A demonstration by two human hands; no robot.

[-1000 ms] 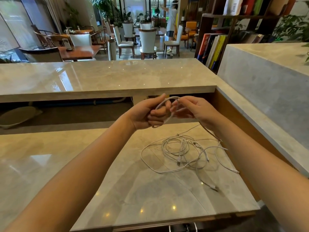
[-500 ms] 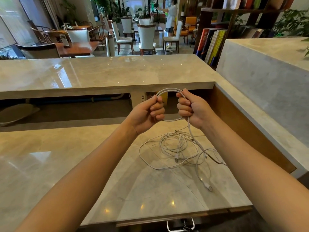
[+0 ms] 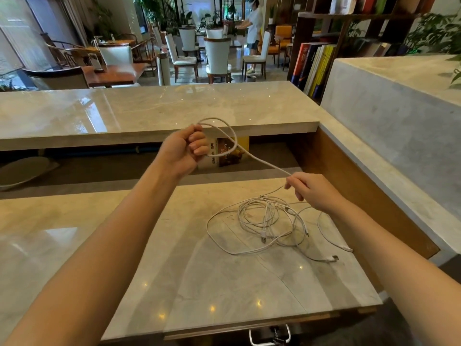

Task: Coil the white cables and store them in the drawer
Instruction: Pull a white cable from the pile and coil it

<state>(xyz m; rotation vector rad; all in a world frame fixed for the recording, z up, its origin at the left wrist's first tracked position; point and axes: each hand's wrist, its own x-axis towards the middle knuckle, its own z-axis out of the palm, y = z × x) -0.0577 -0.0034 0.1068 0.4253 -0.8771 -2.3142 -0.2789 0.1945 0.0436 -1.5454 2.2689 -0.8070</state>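
Head view: can you see the storage?
— Only a metal drawer handle, cut off at the bottom edge; I can't see inside.
— And the hands?
— The left hand is fisted round a loop of thin white cable; the right hand pinches that strand lower down. The other cables lie tangled on the glossy marble counter, beside the right hand.

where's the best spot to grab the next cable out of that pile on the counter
Pinch the loose plug end nearest the front edge of the counter, coming from above. It lies flat and clear of the tangled white cables, so it should pull free more easily than the overlapping loops in the middle.
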